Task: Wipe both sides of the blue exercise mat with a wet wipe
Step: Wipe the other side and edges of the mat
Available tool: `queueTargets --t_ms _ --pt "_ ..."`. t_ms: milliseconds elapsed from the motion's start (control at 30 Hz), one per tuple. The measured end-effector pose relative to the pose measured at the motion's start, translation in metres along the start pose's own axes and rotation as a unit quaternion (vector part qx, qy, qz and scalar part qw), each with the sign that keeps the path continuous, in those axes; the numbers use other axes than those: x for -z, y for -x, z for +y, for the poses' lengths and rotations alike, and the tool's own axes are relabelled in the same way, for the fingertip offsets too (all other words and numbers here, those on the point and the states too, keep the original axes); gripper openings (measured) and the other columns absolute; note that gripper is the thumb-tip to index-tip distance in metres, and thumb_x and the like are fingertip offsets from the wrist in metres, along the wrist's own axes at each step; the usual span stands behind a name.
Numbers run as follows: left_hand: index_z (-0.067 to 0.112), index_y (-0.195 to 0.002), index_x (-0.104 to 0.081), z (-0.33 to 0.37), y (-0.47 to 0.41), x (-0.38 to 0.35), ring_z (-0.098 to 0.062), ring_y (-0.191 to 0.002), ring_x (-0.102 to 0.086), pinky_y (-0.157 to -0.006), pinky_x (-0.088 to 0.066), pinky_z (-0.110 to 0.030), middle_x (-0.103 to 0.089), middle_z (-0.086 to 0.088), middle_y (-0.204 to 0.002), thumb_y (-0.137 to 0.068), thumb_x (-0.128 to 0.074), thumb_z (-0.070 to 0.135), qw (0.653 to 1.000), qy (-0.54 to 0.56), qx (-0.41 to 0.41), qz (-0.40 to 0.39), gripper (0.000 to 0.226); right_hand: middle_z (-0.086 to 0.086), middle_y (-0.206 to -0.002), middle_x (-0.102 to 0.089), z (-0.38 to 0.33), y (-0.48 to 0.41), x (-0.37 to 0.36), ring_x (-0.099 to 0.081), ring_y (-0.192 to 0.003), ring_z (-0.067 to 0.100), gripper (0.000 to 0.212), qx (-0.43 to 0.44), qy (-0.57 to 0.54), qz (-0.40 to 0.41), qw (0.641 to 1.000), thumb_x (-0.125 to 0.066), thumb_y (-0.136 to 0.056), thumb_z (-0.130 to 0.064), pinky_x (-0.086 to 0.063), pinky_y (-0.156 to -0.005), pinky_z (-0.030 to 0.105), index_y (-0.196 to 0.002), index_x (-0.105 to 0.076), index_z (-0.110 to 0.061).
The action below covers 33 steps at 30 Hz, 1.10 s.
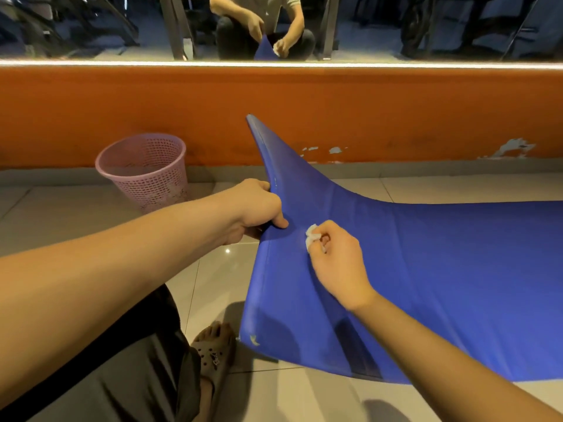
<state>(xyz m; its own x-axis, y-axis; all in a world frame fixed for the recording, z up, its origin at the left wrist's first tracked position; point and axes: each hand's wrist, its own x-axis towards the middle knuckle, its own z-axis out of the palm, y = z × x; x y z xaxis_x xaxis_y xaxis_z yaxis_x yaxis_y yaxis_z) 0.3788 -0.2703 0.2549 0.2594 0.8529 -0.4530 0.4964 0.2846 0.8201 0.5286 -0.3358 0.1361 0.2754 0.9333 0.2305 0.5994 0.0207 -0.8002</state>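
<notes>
The blue exercise mat [441,269] lies on the tiled floor and runs off to the right. Its left end is lifted, with one corner curling up toward the orange wall. My left hand [259,208] grips that raised left edge, thumb on top of the mat. My right hand [338,260] holds a crumpled white wet wipe [312,237] pressed against the mat's surface just right of my left thumb. The underside of the lifted end is hidden.
A pink mesh wastebasket [143,169] stands on the floor to the left by the orange wall [122,117]. A mirror [396,25] above the wall reflects a crouching person. My knee and sandalled foot [213,354] are at the lower left.
</notes>
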Motion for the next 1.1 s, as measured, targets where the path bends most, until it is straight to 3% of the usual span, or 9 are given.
queueTargets --t_ms 100,233,433,567,667,800,900,1000,1100 --pt "0.013 -0.121 -0.067 0.002 0.0 0.003 -0.036 -0.1 -0.07 -0.082 -0.061 -0.046 -0.073 -0.011 -0.112 -0.085 -0.063 -0.013 1.0 -0.001 -0.002 0.015 0.044 -0.003 -0.068 -0.057 -0.024 0.021 -0.003 -0.052 -0.064 0.016 0.022 0.028 -0.029 -0.029 0.999 -0.055 -0.098 -0.025 -0.045 -0.059 0.036 -0.078 -0.053 -0.014" --pt "0.013 -0.12 -0.069 0.003 0.001 0.012 -0.037 -0.102 -0.07 -0.089 -0.059 -0.05 -0.074 -0.012 -0.111 -0.086 -0.061 -0.014 1.0 0.012 -0.003 0.017 0.044 -0.008 -0.076 -0.057 -0.032 0.052 -0.005 -0.047 -0.063 0.015 0.019 0.115 -0.068 -0.113 0.985 -0.058 -0.089 -0.013 -0.04 -0.06 0.022 -0.077 -0.05 -0.025" --pt "0.011 -0.123 -0.067 -0.002 0.0 0.005 -0.035 -0.102 -0.069 -0.088 -0.06 -0.048 -0.072 -0.012 -0.114 -0.087 -0.063 -0.013 1.0 0.005 0.005 0.018 0.043 -0.007 -0.069 -0.057 0.002 0.031 -0.006 -0.052 -0.066 0.011 0.022 -0.035 -0.003 -0.019 0.999 -0.054 -0.092 -0.016 -0.044 -0.065 0.03 -0.074 -0.051 -0.027" --pt "0.012 -0.12 -0.068 0.001 -0.003 0.008 -0.036 -0.101 -0.069 -0.089 -0.059 -0.049 -0.073 -0.011 -0.111 -0.086 -0.063 -0.012 1.0 0.008 -0.005 0.023 0.042 -0.014 -0.071 -0.056 -0.034 0.052 -0.011 -0.052 -0.066 0.011 0.018 0.037 -0.089 -0.076 0.992 -0.058 -0.092 -0.019 -0.045 -0.065 0.024 -0.078 -0.053 -0.03" --pt "0.013 -0.122 -0.068 0.0 -0.001 0.006 -0.036 -0.101 -0.069 -0.089 -0.059 -0.049 -0.073 -0.011 -0.111 -0.084 -0.063 -0.014 1.0 0.001 -0.008 0.019 0.046 -0.013 -0.073 -0.054 -0.016 0.057 -0.012 -0.05 -0.066 0.012 0.024 0.06 -0.031 -0.095 0.993 -0.056 -0.09 -0.016 -0.041 -0.063 0.022 -0.076 -0.044 -0.031" --pt "0.013 -0.125 -0.064 -0.01 0.0 -0.001 -0.035 -0.101 -0.067 -0.079 -0.06 -0.042 -0.071 -0.012 -0.115 -0.087 -0.062 -0.013 1.0 -0.009 -0.003 0.014 0.047 -0.013 -0.067 -0.055 0.024 0.051 -0.009 -0.052 -0.066 0.007 0.025 -0.074 0.038 -0.046 0.995 -0.055 -0.092 -0.02 -0.041 -0.064 0.03 -0.071 -0.044 -0.028" --pt "0.013 -0.124 -0.063 -0.012 -0.002 -0.001 -0.035 -0.1 -0.067 -0.078 -0.06 -0.042 -0.07 -0.012 -0.115 -0.088 -0.061 -0.012 1.0 0.001 -0.003 0.016 0.044 -0.011 -0.074 -0.062 -0.003 0.06 -0.014 -0.057 -0.07 0.008 0.022 -0.026 -0.024 -0.045 0.998 -0.056 -0.096 -0.02 -0.044 -0.064 0.026 -0.077 -0.052 -0.029" --pt "0.012 -0.124 -0.064 -0.008 -0.003 0.002 -0.037 -0.102 -0.066 -0.086 -0.059 -0.049 -0.07 -0.012 -0.115 -0.087 -0.061 -0.013 1.0 0.01 -0.008 0.011 0.044 -0.008 -0.071 -0.056 -0.031 0.073 -0.014 -0.047 -0.06 0.016 0.02 0.075 -0.126 -0.085 0.986 -0.057 -0.096 -0.014 -0.039 -0.06 0.024 -0.08 -0.052 -0.025" --pt "0.014 -0.126 -0.064 -0.005 -0.002 0.001 -0.037 -0.102 -0.067 -0.089 -0.059 -0.051 -0.07 -0.011 -0.116 -0.086 -0.061 -0.014 1.0 0.014 -0.011 0.005 0.049 -0.009 -0.069 -0.05 -0.003 0.076 -0.008 -0.041 -0.06 0.015 0.029 0.031 -0.084 -0.082 0.993 -0.057 -0.094 -0.01 -0.036 -0.061 0.026 -0.077 -0.045 -0.031"
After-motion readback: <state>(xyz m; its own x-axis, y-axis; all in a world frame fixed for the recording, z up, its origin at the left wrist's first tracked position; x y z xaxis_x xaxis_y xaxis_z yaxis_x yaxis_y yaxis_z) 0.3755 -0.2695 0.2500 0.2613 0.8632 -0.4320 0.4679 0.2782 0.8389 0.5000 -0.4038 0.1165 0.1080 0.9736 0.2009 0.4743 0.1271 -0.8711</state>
